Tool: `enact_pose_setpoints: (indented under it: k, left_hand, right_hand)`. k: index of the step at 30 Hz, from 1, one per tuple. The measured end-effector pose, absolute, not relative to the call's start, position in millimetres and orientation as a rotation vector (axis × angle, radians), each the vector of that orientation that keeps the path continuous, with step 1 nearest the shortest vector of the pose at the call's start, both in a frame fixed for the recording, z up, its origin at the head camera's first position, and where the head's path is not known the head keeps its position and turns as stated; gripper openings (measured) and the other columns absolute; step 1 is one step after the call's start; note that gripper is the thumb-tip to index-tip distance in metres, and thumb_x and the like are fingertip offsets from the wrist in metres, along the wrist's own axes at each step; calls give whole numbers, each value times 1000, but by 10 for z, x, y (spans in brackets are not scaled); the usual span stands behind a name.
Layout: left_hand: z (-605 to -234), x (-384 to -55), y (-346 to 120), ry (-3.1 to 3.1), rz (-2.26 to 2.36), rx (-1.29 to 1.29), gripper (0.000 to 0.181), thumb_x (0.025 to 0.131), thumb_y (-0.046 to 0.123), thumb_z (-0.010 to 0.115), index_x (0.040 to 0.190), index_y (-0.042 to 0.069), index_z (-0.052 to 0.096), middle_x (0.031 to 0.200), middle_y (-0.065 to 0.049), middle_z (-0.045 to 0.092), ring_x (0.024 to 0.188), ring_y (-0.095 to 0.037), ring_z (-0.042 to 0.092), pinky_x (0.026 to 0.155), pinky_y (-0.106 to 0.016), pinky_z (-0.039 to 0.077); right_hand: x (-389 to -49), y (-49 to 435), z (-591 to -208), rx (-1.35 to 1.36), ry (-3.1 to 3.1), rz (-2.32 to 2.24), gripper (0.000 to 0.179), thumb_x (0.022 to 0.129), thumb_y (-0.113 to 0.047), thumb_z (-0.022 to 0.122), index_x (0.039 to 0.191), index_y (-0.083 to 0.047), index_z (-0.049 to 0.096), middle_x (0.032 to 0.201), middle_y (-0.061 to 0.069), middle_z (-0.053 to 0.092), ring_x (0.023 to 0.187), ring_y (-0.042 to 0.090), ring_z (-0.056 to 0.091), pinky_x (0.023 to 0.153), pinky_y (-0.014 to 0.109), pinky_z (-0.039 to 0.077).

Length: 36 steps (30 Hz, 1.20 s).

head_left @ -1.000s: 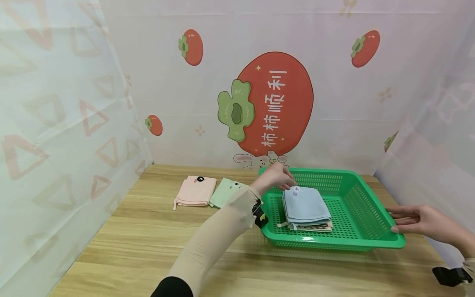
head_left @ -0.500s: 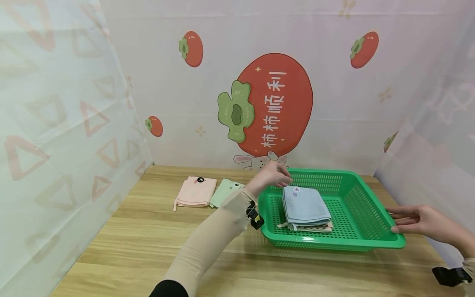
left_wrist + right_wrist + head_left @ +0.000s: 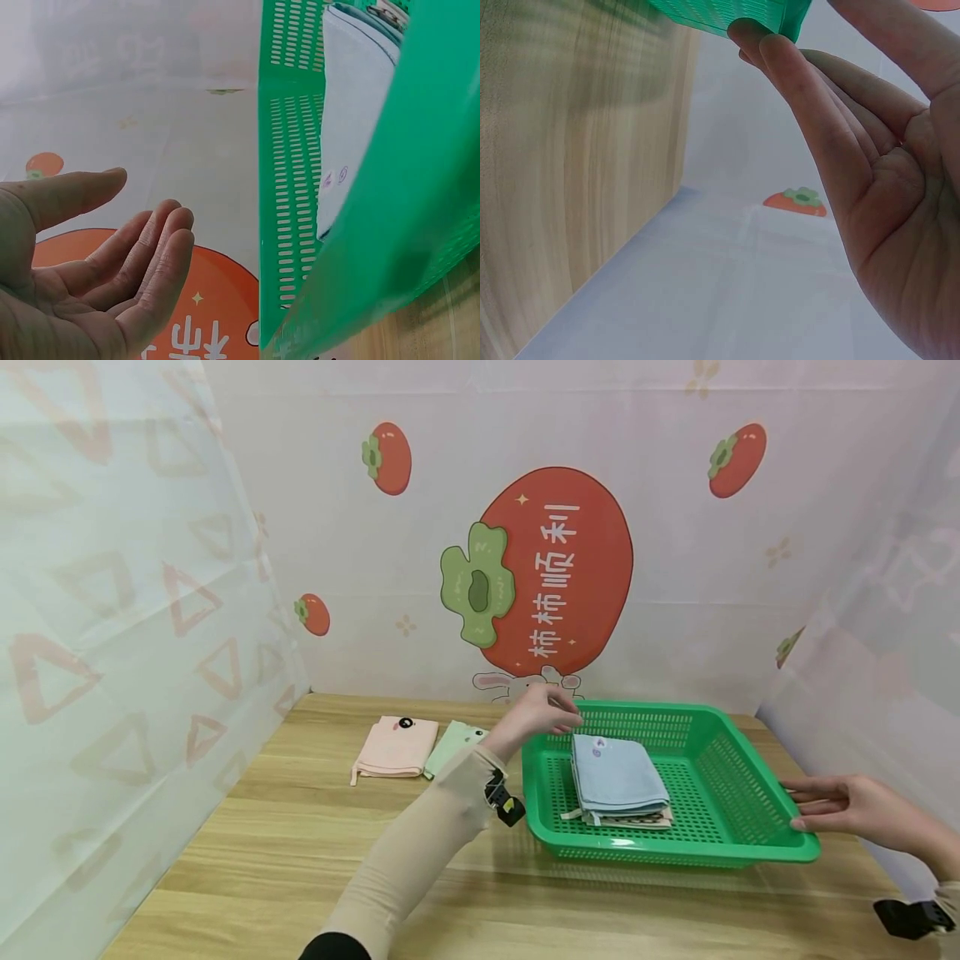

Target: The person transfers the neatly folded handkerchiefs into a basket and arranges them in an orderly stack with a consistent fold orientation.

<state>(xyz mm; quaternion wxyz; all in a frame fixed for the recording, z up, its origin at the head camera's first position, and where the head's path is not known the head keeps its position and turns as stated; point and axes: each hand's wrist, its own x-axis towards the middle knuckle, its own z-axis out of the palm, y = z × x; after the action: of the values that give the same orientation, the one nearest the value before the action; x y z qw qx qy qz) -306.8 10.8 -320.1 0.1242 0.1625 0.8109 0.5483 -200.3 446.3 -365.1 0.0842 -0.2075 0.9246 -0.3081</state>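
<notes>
My left hand point(image 3: 537, 714) hovers over the left end of a green plastic basket point(image 3: 761, 781), fingers loosely bent and nothing between them. The left wrist view shows its thumb apart from the fingertips point(image 3: 180, 240). In the basket lies a stack of folded towels, a light blue towel point(image 3: 618, 777) with a small purple motif on top. Under it, edges of other towels show, one of them patterned. My right hand point(image 3: 862, 810) holds the basket's right rim, thumb near the front corner and fingers at the outer side. In the right wrist view its fingertips point(image 3: 784, 56) meet the basket's edge.
Left of the basket, a folded pink towel point(image 3: 397, 747) and a folded light green towel point(image 3: 453, 747) lie on the wooden table point(image 3: 300, 843). My left forearm partly covers the green one. Patterned cloth walls point(image 3: 300, 510) enclose the table at the back and sides.
My left hand has drawn back to the left, away from the blue towel, which stays on the stack. The right hand and basket have not moved.
</notes>
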Motion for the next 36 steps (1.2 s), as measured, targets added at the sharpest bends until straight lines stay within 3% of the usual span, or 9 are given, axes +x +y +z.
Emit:
enact_pose_setpoints:
  k: [15,24,30,36]
  left_hand:
    - [-3241,-3070,-113,2351,1701,507,19,84,16,72,98,4,68,93,-9,68,77,-16,67,69,-28,56]
    - [-3291,-3083,-238,2342,1747,509,21,84,15,72,100,2,67,97,-13,67,79,-19,66,83,-46,54]
    - [-3330,-3091,-318,2360,1734,500,22,85,16,71,102,3,68,101,-14,67,94,-33,66,82,-42,55]
    - [-3359,-3087,-394,2375,1747,523,23,86,15,69,104,1,67,102,-15,67,94,-32,65,76,-36,56]
  right_hand:
    - [-2003,4457,-3651,-609,2760,-922,54,90,-9,63,126,24,42,109,-43,46,86,-10,62,65,22,55]
    - [-2007,4464,-3668,-599,2767,-913,54,90,-9,63,126,24,42,109,-44,45,85,-10,62,65,22,55]
    - [-2003,4465,-3671,-598,2770,-910,54,89,-10,64,127,23,43,109,-44,44,85,-10,62,65,23,56]
    - [-2002,4467,-3663,-599,2751,-930,52,90,-9,63,128,21,43,109,-44,44,86,-10,62,65,23,56]
